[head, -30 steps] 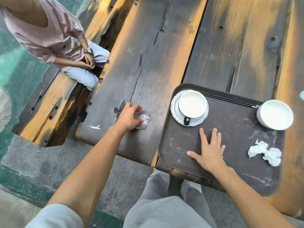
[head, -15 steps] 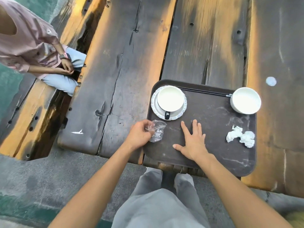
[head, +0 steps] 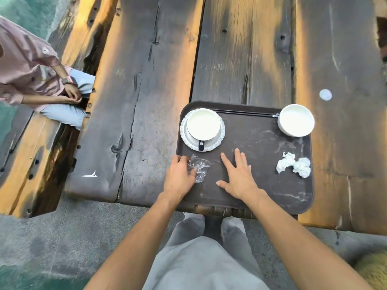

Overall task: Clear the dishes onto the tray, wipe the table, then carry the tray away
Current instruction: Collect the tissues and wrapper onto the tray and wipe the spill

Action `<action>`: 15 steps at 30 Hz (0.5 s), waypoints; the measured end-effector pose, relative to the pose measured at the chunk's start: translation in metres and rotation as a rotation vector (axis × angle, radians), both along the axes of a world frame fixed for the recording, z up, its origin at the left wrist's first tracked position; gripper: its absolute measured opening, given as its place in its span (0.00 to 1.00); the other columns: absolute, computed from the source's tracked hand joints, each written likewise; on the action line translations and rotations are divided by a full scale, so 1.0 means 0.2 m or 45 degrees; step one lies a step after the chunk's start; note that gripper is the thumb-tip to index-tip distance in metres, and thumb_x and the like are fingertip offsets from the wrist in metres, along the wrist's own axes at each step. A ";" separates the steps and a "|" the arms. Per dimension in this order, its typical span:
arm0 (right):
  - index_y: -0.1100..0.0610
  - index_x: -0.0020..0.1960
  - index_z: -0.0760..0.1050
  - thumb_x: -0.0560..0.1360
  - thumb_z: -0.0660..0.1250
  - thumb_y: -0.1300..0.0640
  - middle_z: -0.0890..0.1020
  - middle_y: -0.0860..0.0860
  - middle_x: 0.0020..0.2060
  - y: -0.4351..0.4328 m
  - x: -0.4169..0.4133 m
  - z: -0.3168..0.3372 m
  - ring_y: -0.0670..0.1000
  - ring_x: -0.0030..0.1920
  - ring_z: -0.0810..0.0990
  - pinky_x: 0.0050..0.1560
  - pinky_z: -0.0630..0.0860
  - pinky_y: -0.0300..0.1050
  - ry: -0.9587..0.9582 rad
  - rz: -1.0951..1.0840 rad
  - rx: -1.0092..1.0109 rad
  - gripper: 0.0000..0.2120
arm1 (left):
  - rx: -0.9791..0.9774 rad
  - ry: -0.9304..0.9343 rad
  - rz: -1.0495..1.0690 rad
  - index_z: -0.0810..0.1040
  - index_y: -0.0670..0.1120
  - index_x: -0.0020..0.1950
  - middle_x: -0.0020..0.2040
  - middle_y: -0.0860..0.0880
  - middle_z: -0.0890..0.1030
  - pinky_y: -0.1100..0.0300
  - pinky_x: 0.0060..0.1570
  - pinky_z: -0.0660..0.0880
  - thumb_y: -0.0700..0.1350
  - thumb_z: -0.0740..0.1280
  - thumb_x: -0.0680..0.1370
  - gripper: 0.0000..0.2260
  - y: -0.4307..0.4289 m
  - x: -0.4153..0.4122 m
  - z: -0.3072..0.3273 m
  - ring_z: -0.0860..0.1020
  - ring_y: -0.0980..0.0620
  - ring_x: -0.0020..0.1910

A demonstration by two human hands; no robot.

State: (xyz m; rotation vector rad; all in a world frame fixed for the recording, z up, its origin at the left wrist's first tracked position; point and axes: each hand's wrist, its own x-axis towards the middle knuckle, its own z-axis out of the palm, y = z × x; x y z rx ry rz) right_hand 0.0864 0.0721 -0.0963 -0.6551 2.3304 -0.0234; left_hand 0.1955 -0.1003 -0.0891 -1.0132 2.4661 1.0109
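Note:
A dark brown tray (head: 261,141) lies on the near edge of the wooden table (head: 146,101). On it stand a white cup on a patterned saucer (head: 202,129), a white bowl (head: 296,119), black chopsticks (head: 245,113) along the far rim and crumpled white tissues (head: 293,165). My left hand (head: 180,174) grips a crumpled clear plastic cup (head: 199,169) lying on the tray's near left corner. My right hand (head: 238,176) rests flat on the tray, fingers spread, holding nothing.
A person in a pink shirt (head: 31,68) sits on the wooden bench (head: 37,147) to the left. A small white scrap (head: 90,175) lies on the table's left plank, and a pale round spot (head: 325,94) beyond the bowl. My grey trousers (head: 201,258) are below.
My left hand carried the crumpled plastic cup from the bare table rightward onto the tray's near left corner. My right hand stayed flat on the tray.

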 end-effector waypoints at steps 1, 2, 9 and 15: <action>0.44 0.80 0.41 0.75 0.69 0.42 0.34 0.56 0.78 0.00 0.00 0.00 0.59 0.78 0.34 0.75 0.47 0.63 0.008 0.006 0.001 0.46 | -0.002 0.003 0.006 0.75 0.42 0.68 0.65 0.45 0.72 0.47 0.59 0.75 0.49 0.70 0.80 0.20 0.00 0.00 0.00 0.78 0.42 0.57; 0.44 0.80 0.40 0.76 0.68 0.42 0.34 0.56 0.78 0.00 0.01 0.00 0.59 0.78 0.34 0.75 0.47 0.63 0.016 0.011 0.003 0.46 | -0.002 0.013 0.018 0.75 0.42 0.68 0.65 0.45 0.73 0.47 0.60 0.75 0.49 0.70 0.79 0.20 0.00 0.00 0.01 0.78 0.42 0.58; 0.44 0.80 0.40 0.76 0.66 0.40 0.35 0.57 0.78 0.02 0.02 -0.01 0.59 0.78 0.35 0.75 0.46 0.61 0.048 0.038 0.002 0.45 | -0.009 0.047 0.050 0.72 0.45 0.73 0.67 0.47 0.73 0.49 0.60 0.76 0.49 0.70 0.78 0.24 0.01 0.01 0.03 0.77 0.45 0.60; 0.44 0.80 0.42 0.77 0.66 0.42 0.35 0.57 0.79 0.03 0.02 0.00 0.59 0.78 0.36 0.77 0.46 0.61 0.036 0.036 -0.023 0.43 | -0.033 0.059 0.041 0.70 0.46 0.75 0.71 0.48 0.72 0.48 0.64 0.75 0.52 0.71 0.77 0.28 0.02 0.03 0.04 0.75 0.46 0.67</action>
